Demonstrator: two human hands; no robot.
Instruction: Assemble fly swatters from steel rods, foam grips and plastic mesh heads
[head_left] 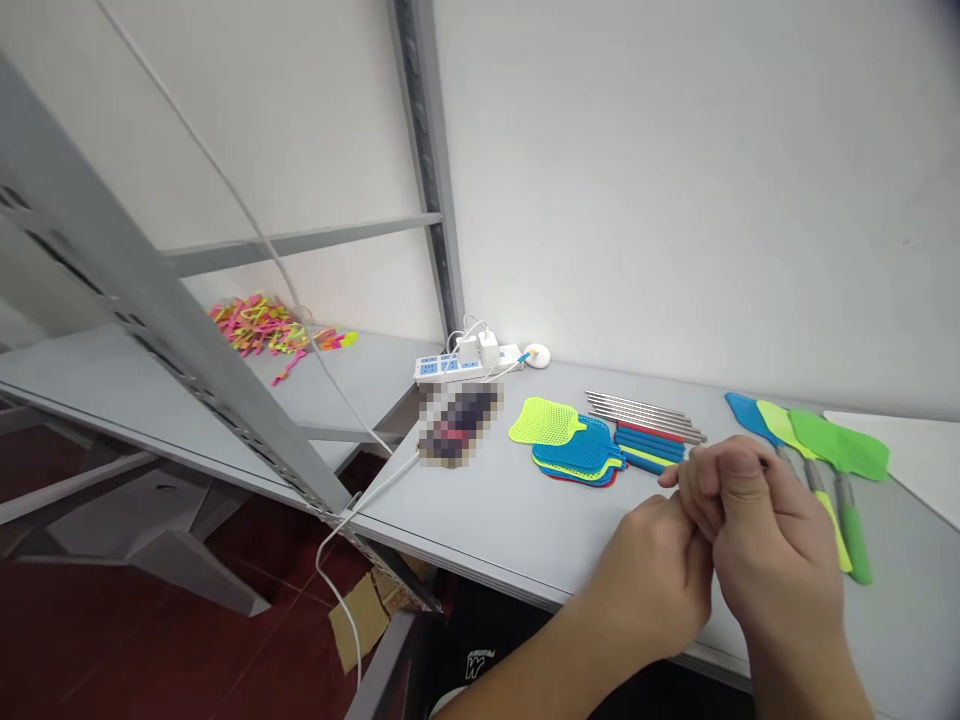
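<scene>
My left hand (664,570) and my right hand (772,550) are closed and pressed together above the front of the grey shelf. A small dark spot shows beside my right thumb, but what the fingers grip is hidden. Behind my hands lie several blue tubular handles (649,443), with red and yellow ones among them, and a row of metal rods (641,412). To their left are a yellow-green fly swatter head (546,421) and a stack of blue swatter heads (577,450) with yellow and red edges below. On the right lie three fly swatters with handles, the green swatter (844,447) foremost.
A white power strip (450,367) with plugs stands by the wall, near a round white object (537,356). A white cable (367,500) hangs over the shelf edge. Metal uprights (172,300) rise at left; pink and yellow pieces (262,325) lie beyond. A blurred dark item (459,425) rests nearby.
</scene>
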